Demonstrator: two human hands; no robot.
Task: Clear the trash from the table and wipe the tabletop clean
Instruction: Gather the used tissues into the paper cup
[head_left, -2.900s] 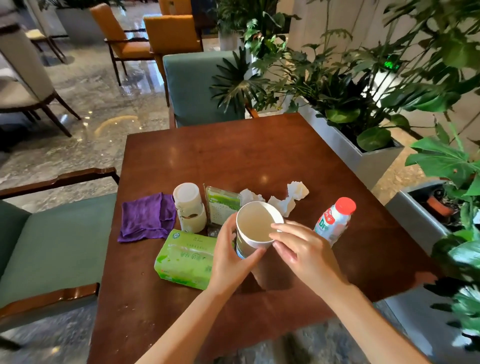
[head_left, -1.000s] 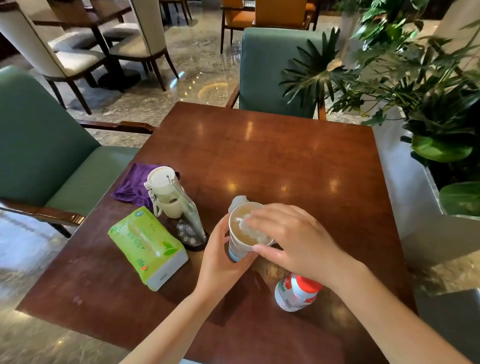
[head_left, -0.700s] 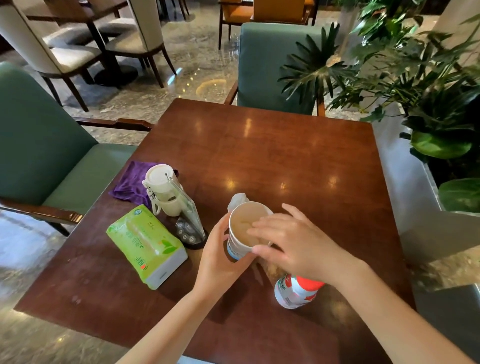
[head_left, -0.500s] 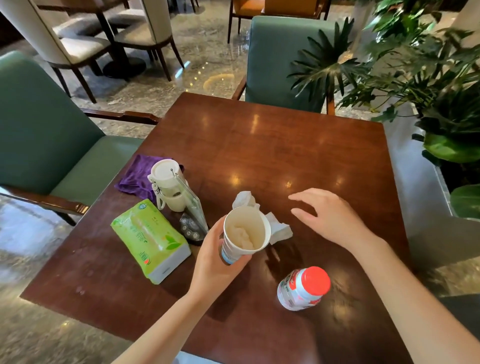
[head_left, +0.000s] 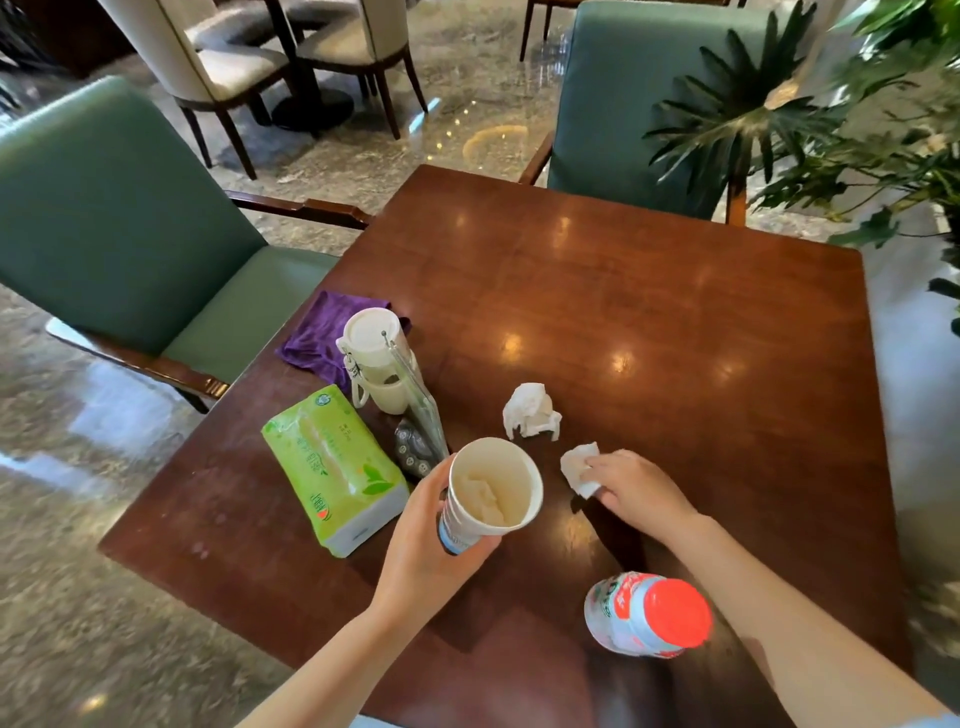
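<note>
My left hand (head_left: 423, 540) grips a white paper cup (head_left: 491, 491), tilted toward me above the brown table (head_left: 649, 322); a crumpled tissue lies inside the cup. My right hand (head_left: 636, 488) rests on the table with its fingers closed on a crumpled white tissue (head_left: 579, 467). A second crumpled tissue (head_left: 530, 413) lies loose just beyond the cup. A folded purple cloth (head_left: 324, 332) sits near the table's left edge.
A green tissue pack (head_left: 332, 467), a white lidded cup (head_left: 374, 358) and a clear menu stand (head_left: 421, 415) stand left of the cup. A red-capped bottle (head_left: 647, 616) stands near my right forearm. Green chairs (head_left: 119, 218) flank the table; plants (head_left: 857, 124) crowd the right.
My right hand dropped a tissue into the cup, left the rim and reached right onto another tissue on the table. The left hand keeps hold of the cup.
</note>
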